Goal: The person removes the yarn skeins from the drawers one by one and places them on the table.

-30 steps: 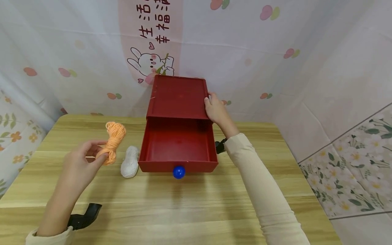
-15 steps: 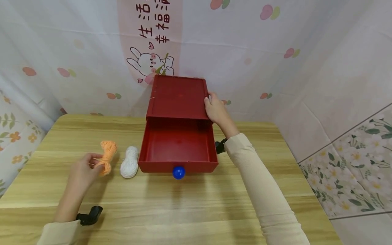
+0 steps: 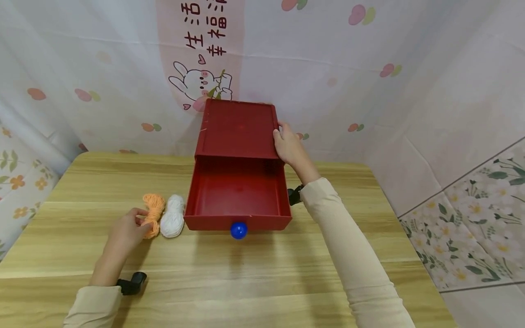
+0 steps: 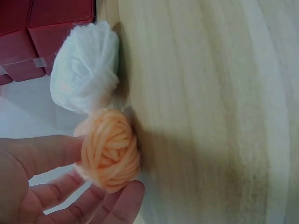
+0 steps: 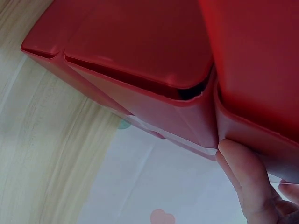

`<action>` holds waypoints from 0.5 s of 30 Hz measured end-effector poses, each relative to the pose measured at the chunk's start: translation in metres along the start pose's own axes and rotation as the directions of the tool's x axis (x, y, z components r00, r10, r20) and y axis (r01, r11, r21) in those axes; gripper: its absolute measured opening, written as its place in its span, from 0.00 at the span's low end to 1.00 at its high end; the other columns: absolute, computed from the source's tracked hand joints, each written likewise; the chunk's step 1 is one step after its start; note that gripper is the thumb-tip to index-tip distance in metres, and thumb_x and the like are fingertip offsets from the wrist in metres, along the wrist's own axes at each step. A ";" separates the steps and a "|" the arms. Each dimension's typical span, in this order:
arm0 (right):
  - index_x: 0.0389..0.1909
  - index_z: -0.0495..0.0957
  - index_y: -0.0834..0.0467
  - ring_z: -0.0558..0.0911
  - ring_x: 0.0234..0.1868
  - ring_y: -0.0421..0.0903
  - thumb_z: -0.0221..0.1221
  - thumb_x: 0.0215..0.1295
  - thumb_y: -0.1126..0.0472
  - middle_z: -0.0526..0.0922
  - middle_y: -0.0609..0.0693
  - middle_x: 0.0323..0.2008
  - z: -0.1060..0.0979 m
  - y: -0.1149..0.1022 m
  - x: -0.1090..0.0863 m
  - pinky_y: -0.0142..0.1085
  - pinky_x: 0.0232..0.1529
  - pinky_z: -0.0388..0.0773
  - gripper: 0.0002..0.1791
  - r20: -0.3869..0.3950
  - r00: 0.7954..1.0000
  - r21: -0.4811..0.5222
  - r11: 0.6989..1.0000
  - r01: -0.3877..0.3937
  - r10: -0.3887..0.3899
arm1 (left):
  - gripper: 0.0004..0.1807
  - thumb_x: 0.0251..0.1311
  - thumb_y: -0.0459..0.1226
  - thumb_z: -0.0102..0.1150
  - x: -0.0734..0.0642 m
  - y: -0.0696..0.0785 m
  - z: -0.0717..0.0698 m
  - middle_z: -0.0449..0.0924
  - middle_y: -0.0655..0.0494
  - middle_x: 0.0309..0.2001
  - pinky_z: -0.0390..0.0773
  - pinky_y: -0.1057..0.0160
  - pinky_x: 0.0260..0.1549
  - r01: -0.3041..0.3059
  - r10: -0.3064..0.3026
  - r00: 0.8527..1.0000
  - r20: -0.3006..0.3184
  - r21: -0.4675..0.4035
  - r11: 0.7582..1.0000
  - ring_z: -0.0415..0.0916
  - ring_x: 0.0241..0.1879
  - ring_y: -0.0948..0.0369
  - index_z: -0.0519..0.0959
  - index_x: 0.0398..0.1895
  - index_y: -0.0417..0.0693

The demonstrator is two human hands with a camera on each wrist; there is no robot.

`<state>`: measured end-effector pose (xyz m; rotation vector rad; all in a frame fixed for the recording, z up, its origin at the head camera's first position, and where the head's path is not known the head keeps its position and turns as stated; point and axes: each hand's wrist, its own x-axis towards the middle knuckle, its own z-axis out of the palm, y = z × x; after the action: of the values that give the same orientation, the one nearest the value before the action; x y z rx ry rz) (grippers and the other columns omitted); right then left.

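Note:
My left hand [image 3: 128,231] pinches an orange skein of yarn [image 3: 154,213], thumb on one side and fingers on the other. In the left wrist view the skein [image 4: 111,151] shows end-on, against the wooden tabletop. Right beside it lies a white skein of yarn [image 3: 172,217]. A red drawer box [image 3: 241,129] stands with its drawer [image 3: 238,223] pulled out towards me. The drawer holds nothing I can see and has a blue ball knob [image 3: 239,230]. My right hand [image 3: 290,145] holds the box's right edge; in the right wrist view some of its fingers are hidden.
The wooden table [image 3: 262,278] ends at a printed curtain [image 3: 320,86] behind the box. A tiled panel with flowers [image 3: 476,218] stands on the right. Black wrist mounts [image 3: 133,283] sit on both wrists.
My left hand has lowered the orange skein to the table, then brought it right, up against the white one. The right hand, the box and its drawer stay where they were.

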<state>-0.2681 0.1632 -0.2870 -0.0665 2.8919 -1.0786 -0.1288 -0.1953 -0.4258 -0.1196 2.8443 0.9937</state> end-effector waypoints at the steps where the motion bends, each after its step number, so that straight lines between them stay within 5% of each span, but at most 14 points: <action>1: 0.72 0.46 0.55 0.69 0.62 0.54 0.32 0.74 0.50 0.62 0.59 0.67 0.000 0.000 0.000 0.49 0.62 0.65 0.29 -0.001 1.000 -0.002 1.000 0.000 0.000 | 0.21 0.59 0.34 0.54 0.000 0.001 0.000 0.75 0.31 0.37 0.70 0.62 0.22 -0.003 0.003 1.000 -0.002 0.005 1.000 0.75 0.30 0.50 0.68 0.51 0.27; 15: 0.72 0.45 0.53 0.72 0.59 0.54 0.32 0.74 0.50 0.64 0.59 0.65 0.000 0.000 0.001 0.48 0.59 0.67 0.29 0.003 1.000 -0.002 1.000 -0.011 0.011 | 0.23 0.60 0.35 0.53 -0.005 0.005 0.001 0.75 0.30 0.42 0.75 0.55 0.27 -0.028 0.028 0.999 0.023 0.005 1.000 0.76 0.36 0.44 0.67 0.54 0.28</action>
<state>-0.2688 0.1634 -0.2870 -0.0518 2.8867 -1.0727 -0.1245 -0.1910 -0.4228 -0.0679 2.8351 0.9866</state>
